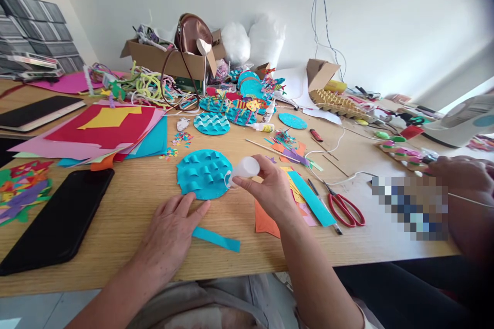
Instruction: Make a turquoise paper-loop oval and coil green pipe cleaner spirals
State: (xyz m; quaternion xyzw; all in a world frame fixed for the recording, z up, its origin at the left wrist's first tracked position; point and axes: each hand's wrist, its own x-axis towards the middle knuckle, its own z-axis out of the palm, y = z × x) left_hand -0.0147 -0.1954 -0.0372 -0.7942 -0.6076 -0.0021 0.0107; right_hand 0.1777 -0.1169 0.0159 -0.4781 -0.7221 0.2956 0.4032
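Note:
My right hand [270, 187] is closed around a small white glue bottle [246, 167], tipped with its nozzle at the right edge of a blue paper disc [206, 196]. Rows of curled blue paper strips stand up from that disc. My left hand [175, 226] lies with fingers spread, its fingertips at the disc's lower edge. A loose blue paper strip [218, 239] sticks out beside the left thumb, and its near end is hidden by the hand.
A black phone [57, 221] lies left, near stacked coloured paper [96, 128]. On the right are red-handled scissors [345, 208], a blue strip [311, 198] and another person's hand [463, 180]. Finished-looking wavy discs [212, 123] and a cardboard box [154, 59] stand behind.

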